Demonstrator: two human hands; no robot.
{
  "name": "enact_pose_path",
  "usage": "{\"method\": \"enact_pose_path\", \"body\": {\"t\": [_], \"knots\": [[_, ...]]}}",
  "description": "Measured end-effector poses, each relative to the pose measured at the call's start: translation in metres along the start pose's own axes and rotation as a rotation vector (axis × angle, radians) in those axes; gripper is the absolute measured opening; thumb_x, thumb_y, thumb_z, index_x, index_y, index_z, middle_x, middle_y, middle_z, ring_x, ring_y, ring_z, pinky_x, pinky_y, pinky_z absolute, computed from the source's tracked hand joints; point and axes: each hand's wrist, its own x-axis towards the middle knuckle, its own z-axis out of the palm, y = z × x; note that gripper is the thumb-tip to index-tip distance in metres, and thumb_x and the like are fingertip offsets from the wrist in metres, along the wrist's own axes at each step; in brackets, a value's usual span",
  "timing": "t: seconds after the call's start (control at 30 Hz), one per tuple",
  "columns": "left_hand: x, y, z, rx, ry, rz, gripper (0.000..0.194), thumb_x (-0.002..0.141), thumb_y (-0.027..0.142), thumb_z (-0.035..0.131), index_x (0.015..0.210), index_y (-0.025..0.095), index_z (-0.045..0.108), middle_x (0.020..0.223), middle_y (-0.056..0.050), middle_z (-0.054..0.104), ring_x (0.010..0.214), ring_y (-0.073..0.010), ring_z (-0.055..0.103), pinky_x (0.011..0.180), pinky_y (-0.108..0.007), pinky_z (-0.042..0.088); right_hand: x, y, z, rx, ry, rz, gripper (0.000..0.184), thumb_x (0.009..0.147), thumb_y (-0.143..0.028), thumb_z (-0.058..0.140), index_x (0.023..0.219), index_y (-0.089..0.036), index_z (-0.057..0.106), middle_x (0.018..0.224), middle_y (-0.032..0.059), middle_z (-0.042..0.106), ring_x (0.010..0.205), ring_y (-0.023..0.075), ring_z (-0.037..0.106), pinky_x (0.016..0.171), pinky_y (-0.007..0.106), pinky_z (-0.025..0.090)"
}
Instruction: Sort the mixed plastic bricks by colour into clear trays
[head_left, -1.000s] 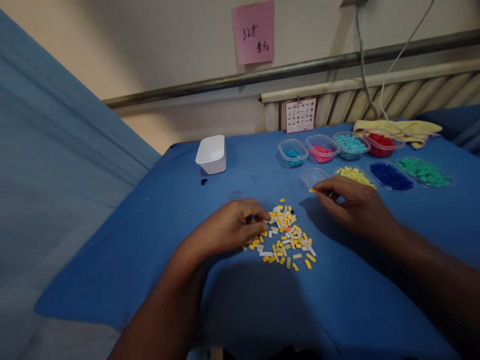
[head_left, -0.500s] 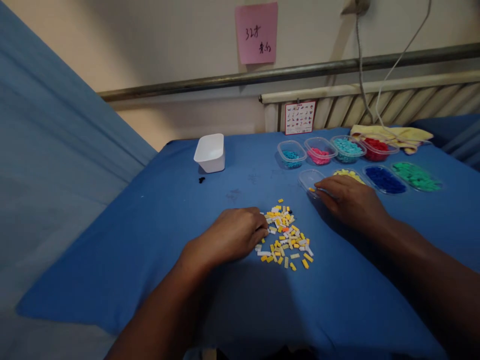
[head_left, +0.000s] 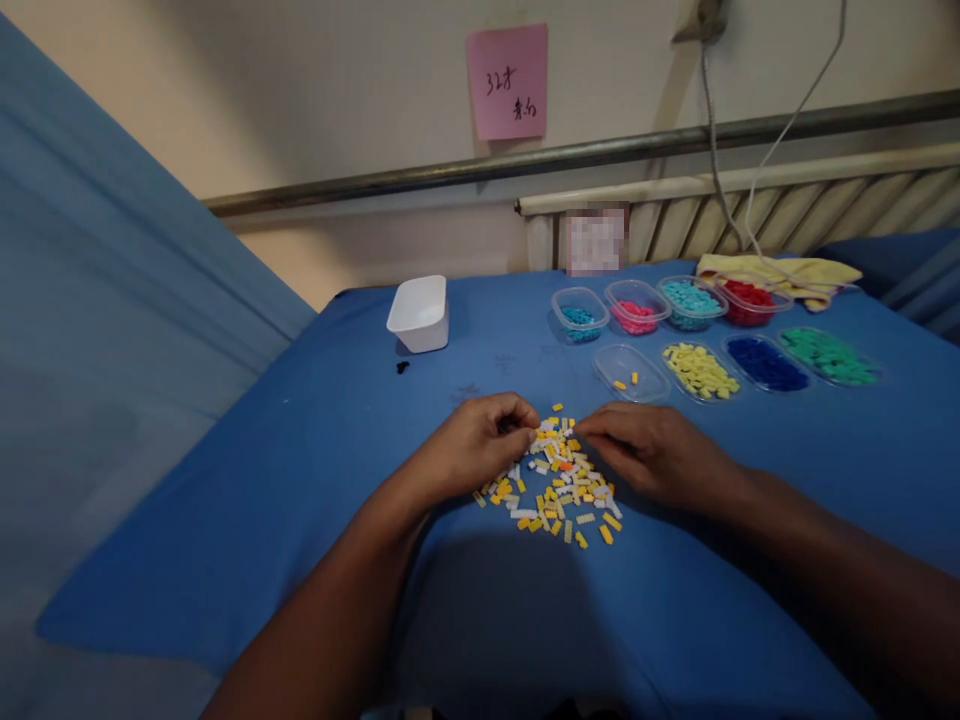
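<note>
A loose pile of small toy bricks (head_left: pixel 577 490), yellow, cream and white with an orange one among them, lies spread on the blue cloth. My left hand (head_left: pixel 484 440) is at the pile's upper left, its fingers curled and its thumb drawn in beside them. From the right, my right hand (head_left: pixel 656 450) reaches the upper edge of the pile, thumb and fingertips pressed together. Whatever either hand pinches is too small or hidden to make out. Just beyond the right hand, a clear plastic tub (head_left: pixel 651 378) holds two yellow bricks.
Clear tubs of sorted bricks stand at the back right: teal (head_left: pixel 580 322), pink (head_left: pixel 636 316), light turquoise (head_left: pixel 690 300), red (head_left: pixel 750 297), pale yellow (head_left: pixel 701 372), dark blue (head_left: pixel 766 362) and green (head_left: pixel 829 357). A white bin (head_left: pixel 418 315), black pieces (head_left: pixel 403 368) and a yellow cloth (head_left: pixel 795 275) are also there.
My right hand has come back from the clear tub to the pile, and two yellow bricks now show in that tub. My left hand has shifted slightly, with more bricks visible beneath it.
</note>
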Motion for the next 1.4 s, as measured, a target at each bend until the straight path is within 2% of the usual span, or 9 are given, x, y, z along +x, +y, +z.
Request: {"method": "enact_pose_path", "body": {"t": [0.23, 0.33, 0.5, 0.57, 0.67, 0.73, 0.97, 1.1, 1.4], "knots": [[0.008, -0.002, 0.032, -0.32, 0.033, -0.064, 0.02, 0.088, 0.032, 0.079, 0.098, 0.016, 0.071, 0.078, 0.0, 0.07, 0.066, -0.0102, 0.059, 0.062, -0.023, 0.044, 0.007, -0.013, 0.003, 0.148, 0.103, 0.001, 0.019, 0.106, -0.022, 0.066, 0.122, -0.023, 0.076, 0.107, 0.0066, 0.082, 0.094, 0.0205, 0.076, 0.081, 0.034, 0.059], [0.008, 0.0, 0.035, -0.35, 0.037, -0.032, 0.028, 0.09, 0.039, 0.081, 0.102, 0.017, 0.069, 0.083, -0.003, 0.075, 0.069, -0.0127, 0.064, 0.063, -0.025, 0.048, 0.01, -0.018, 0.003, 0.186, 0.18, -0.017, 0.012, 0.106, -0.021, 0.066, 0.112, -0.023, 0.076, 0.1, 0.0049, 0.081, 0.09, 0.0193, 0.075, 0.08, 0.033, 0.058], [0.011, -0.009, 0.017, 0.116, 0.244, 0.213, 0.017, 0.1, 0.031, 0.069, 0.108, 0.02, 0.078, 0.103, -0.006, 0.079, 0.096, -0.0203, 0.073, 0.088, -0.035, 0.056, 0.005, 0.011, -0.012, 0.029, 0.329, 0.082, 0.011, 0.101, -0.018, 0.068, 0.105, -0.023, 0.076, 0.098, 0.0039, 0.079, 0.086, 0.0202, 0.074, 0.077, 0.033, 0.057], [0.012, -0.014, 0.012, 0.33, 0.224, 0.283, 0.018, 0.102, 0.026, 0.066, 0.112, 0.021, 0.08, 0.111, -0.007, 0.079, 0.106, -0.0229, 0.072, 0.097, -0.039, 0.055, 0.0, 0.035, -0.019, -0.129, 0.358, 0.167, 0.012, 0.1, -0.019, 0.067, 0.105, -0.022, 0.077, 0.097, 0.0054, 0.079, 0.084, 0.0221, 0.074, 0.075, 0.035, 0.057], [0.013, -0.018, 0.012, 0.545, 0.101, 0.328, 0.024, 0.106, 0.024, 0.062, 0.12, 0.023, 0.081, 0.112, -0.008, 0.078, 0.109, -0.0248, 0.071, 0.1, -0.042, 0.054, -0.005, 0.06, -0.023, -0.332, 0.311, 0.238, 0.014, 0.1, -0.022, 0.066, 0.106, -0.022, 0.079, 0.099, 0.0085, 0.079, 0.087, 0.027, 0.075, 0.076, 0.04, 0.057], [0.011, -0.017, 0.014, 0.644, 0.037, 0.337, 0.029, 0.106, 0.022, 0.06, 0.126, 0.025, 0.08, 0.111, -0.008, 0.077, 0.108, -0.0252, 0.07, 0.1, -0.043, 0.053, -0.005, 0.059, -0.021, -0.366, 0.272, 0.204, 0.016, 0.102, -0.023, 0.064, 0.109, -0.021, 0.079, 0.105, 0.0102, 0.08, 0.094, 0.0295, 0.076, 0.08, 0.042, 0.058], [0.005, -0.009, 0.007, 0.688, -0.02, 0.29, 0.046, 0.095, 0.012, 0.062, 0.138, 0.025, 0.073, 0.119, -0.008, 0.079, 0.112, -0.0276, 0.072, 0.101, -0.044, 0.052, 0.01, 0.008, 0.006, -0.095, -0.093, -0.109, 0.019, 0.106, -0.018, 0.06, 0.112, -0.021, 0.078, 0.107, 0.0078, 0.081, 0.1, 0.0244, 0.075, 0.088, 0.039, 0.057], [0.005, -0.009, 0.006, 0.681, -0.002, 0.251, 0.039, 0.09, 0.01, 0.063, 0.125, 0.022, 0.076, 0.116, -0.007, 0.081, 0.105, -0.0272, 0.073, 0.098, -0.044, 0.053, 0.01, 0.008, 0.01, -0.112, -0.138, -0.051, 0.018, 0.106, -0.018, 0.061, 0.11, -0.021, 0.078, 0.104, 0.0077, 0.081, 0.099, 0.0248, 0.074, 0.086, 0.038, 0.055], [0.005, -0.007, 0.003, 0.694, -0.08, 0.304, 0.028, 0.099, 0.015, 0.061, 0.118, 0.025, 0.08, 0.112, -0.007, 0.079, 0.106, -0.0251, 0.072, 0.097, -0.041, 0.05, 0.014, -0.002, 0.002, -0.206, -0.261, 0.054, 0.019, 0.107, -0.021, 0.058, 0.103, -0.02, 0.077, 0.098, 0.0079, 0.078, 0.09, 0.0232, 0.071, 0.077, 0.034, 0.047]]}}
